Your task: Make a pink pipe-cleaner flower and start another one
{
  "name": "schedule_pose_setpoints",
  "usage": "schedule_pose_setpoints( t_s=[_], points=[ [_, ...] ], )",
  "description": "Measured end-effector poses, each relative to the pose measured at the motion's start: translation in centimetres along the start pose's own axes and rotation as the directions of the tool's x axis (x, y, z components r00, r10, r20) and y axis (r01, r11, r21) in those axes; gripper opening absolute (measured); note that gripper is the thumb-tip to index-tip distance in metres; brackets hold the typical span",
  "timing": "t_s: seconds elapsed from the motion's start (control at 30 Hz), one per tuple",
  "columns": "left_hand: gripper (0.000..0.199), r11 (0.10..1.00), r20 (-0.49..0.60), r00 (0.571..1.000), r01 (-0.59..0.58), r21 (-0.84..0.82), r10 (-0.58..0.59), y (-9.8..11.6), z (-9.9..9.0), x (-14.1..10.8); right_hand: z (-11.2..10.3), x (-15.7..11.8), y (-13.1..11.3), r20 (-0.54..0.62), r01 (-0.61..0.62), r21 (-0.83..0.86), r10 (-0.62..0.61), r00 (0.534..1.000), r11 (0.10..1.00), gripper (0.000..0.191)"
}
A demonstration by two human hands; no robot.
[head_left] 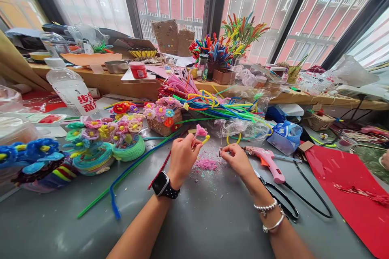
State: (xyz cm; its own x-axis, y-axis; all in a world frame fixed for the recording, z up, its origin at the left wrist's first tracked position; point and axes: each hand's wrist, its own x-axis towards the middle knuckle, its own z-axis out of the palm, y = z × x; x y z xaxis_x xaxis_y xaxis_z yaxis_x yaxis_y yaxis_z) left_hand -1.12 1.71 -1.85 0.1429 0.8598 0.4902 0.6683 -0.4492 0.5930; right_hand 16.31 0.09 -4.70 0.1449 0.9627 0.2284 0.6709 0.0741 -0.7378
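Between the left hand [184,154] and right hand [237,162], a gap is left above the pink clippings [206,164]; nearer, the tabletop [209,222] can be crossed. Ahead, passage is blocked by heaped pipe cleaners [212,107]. The left is hemmed in by the turquoise flower basket [129,150], the right by the glue gun [271,164] and its cord [306,201].

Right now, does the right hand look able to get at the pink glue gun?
Probably yes: the pink glue gun lies close beside the right hand, its handle uncovered. The grip is taken by a small item, though, which may need setting down first.
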Motion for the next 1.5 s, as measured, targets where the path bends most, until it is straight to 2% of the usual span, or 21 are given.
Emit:
schedule_pose_setpoints(
  t_s=[0.13,0.2,0.37,0.47,0.63,0.77,0.97,1.13,1.23,1.37,1.5],
  points=[
    [0.021,1.000,0.016,1.000,-0.005,0.023,0.004,0.1,0.0,0.0,0.0,0.0,-0.2,0.021,-0.044,0.216,0.040,0.999,0.975,0.020],
    [0.021,0.998,0.009,0.999,-0.033,0.054,0.032,0.1,0.0,0.0,0.1,-0.1,-0.4,0.043,-0.086,0.359,0.076,0.996,0.929,0.018],
    [0.019,0.980,-0.008,0.992,-0.127,0.156,0.129,0.1,0.1,-0.1,0.2,-0.5,-1.3,0.221,-0.272,0.719,0.160,0.962,0.640,0.021],
    [0.020,0.974,-0.038,0.988,-0.142,0.176,0.151,0.1,0.1,-0.2,0.1,-0.6,-1.8,0.282,-0.320,0.795,0.152,0.947,0.516,0.019],
    [0.017,0.971,-0.054,0.987,-0.138,0.196,0.152,0.1,0.1,-0.2,0.2,-0.6,-1.6,0.290,-0.329,0.830,0.155,0.944,0.451,0.016],
    [0.015,0.953,-0.086,0.978,-0.160,0.257,0.187,0.0,0.2,-0.2,0.2,-0.5,-1.4,0.293,-0.341,0.798,0.174,0.940,0.496,0.017],
    [0.016,0.935,-0.096,0.972,-0.175,0.309,0.214,0.0,0.2,-0.3,0.1,-0.7,-1.7,0.268,-0.244,0.618,0.091,0.959,0.748,0.025],
    [0.014,0.931,-0.084,0.975,-0.169,0.324,0.206,0.1,0.2,-0.2,-0.3,-0.5,-1.8,0.209,-0.077,0.292,0.015,0.978,0.953,0.031],
    [0.011,0.920,-0.080,0.975,-0.167,0.354,0.207,0.0,0.2,-0.2,-0.4,-0.2,-1.4,0.240,0.018,0.166,-0.059,0.969,0.986,0.034],
    [0.008,0.908,-0.064,0.972,-0.187,0.374,0.227,0.0,0.1,-0.2,-0.4,-0.2,-1.0,0.323,0.153,0.102,-0.178,0.930,0.983,0.040],
    [0.008,0.905,-0.044,0.972,-0.200,0.375,0.233,0.0,0.1,-0.2,-0.3,-0.5,-1.1,0.380,0.221,0.062,-0.228,0.897,0.973,0.043]
  ],
)
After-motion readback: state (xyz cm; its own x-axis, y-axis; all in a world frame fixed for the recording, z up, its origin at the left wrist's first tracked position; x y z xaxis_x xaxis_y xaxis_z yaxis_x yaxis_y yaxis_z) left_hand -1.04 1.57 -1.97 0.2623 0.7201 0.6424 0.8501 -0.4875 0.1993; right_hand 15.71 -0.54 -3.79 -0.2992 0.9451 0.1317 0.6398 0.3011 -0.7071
